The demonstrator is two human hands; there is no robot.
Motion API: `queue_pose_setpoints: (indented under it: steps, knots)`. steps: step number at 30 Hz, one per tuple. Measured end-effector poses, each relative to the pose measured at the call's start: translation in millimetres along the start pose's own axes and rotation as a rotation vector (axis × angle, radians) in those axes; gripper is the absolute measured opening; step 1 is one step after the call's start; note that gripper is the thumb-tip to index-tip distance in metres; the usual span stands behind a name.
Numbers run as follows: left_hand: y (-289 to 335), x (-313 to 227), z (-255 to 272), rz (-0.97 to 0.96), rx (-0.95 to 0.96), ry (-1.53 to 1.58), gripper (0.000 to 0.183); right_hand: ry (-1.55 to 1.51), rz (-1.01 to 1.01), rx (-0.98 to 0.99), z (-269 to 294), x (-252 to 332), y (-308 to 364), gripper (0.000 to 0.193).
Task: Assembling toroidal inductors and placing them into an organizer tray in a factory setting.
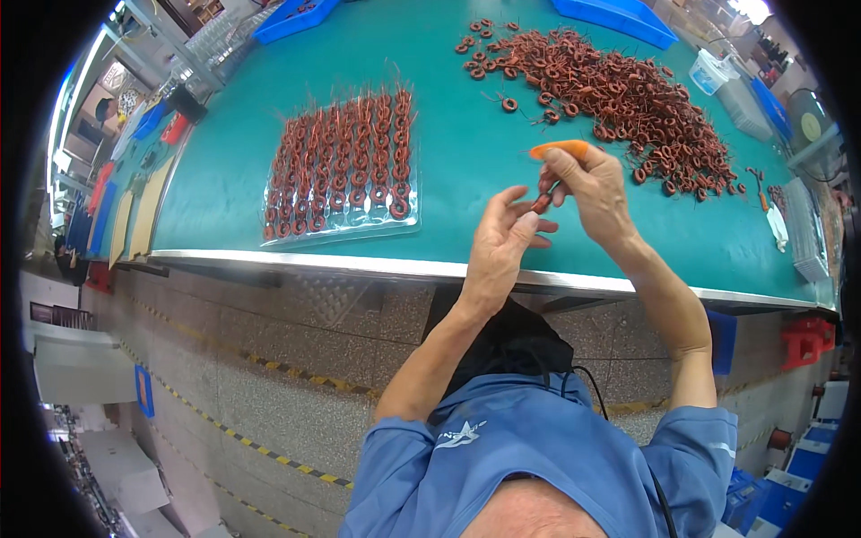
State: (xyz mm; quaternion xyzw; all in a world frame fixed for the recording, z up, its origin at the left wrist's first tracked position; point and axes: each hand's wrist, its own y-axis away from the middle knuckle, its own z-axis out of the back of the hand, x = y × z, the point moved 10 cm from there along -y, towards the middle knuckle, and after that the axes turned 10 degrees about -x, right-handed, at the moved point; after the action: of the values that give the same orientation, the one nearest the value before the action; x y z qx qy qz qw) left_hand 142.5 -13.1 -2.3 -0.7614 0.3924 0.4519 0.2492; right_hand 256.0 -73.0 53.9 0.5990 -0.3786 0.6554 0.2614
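Over the front of the green table (448,152), my left hand (500,242) pinches a small red-brown wire-wound ring coil (542,203) between thumb and fingers. Close beside it, my right hand (592,188) grips a small orange-handled tool (563,149) that points left. The right fingertips also come down to the coil, so the contact there is partly hidden. To the left lies a clear plastic tray (395,226) filled with rows of similar coils, their wire ends sticking up. A large loose heap of coils (619,99) spreads across the table beyond my right hand.
Blue bins (619,20) stand along the far side. A white tub (708,72) and stacked clear trays (807,233) sit at the right. Near the right edge lies another orange-handled tool (763,199). The table's metal front edge (359,265) runs before me.
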Motion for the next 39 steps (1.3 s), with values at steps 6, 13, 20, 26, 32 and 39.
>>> queue_pose_setpoints:
  steps: [6, 13, 20, 26, 32, 39]
  knots:
    - [-0.7, 7.5, 5.1, 0.092, 0.038, 0.154, 0.028, -0.085, -0.069, 0.09, -4.1, -3.0, 10.4, 0.031]
    - [7.4, -1.7, -1.2, 0.122, 0.078, 0.144, 0.025, 0.244, 0.06, 0.162, -17.6, 12.1, 29.2, 0.02]
    - [13.3, -18.1, -10.8, -0.132, 0.133, -0.025, 0.029, 0.129, 0.093, 0.131, -11.1, 15.4, 26.6, 0.022]
    - [26.9, -39.0, -9.9, -0.329, 0.006, -0.173, 0.032, 0.186, 0.027, 0.207, -16.9, 20.5, 33.3, 0.026]
    - [34.2, -68.5, -1.2, -0.519, -0.181, -0.538, 0.024, 0.669, 1.165, -0.087, -29.8, 104.6, 92.7, 0.025]
    - [50.3, -92.5, -12.3, -0.746, -0.054, -0.584, 0.027, 0.698, 1.279, -0.027, -45.2, 128.2, 123.3, 0.023]
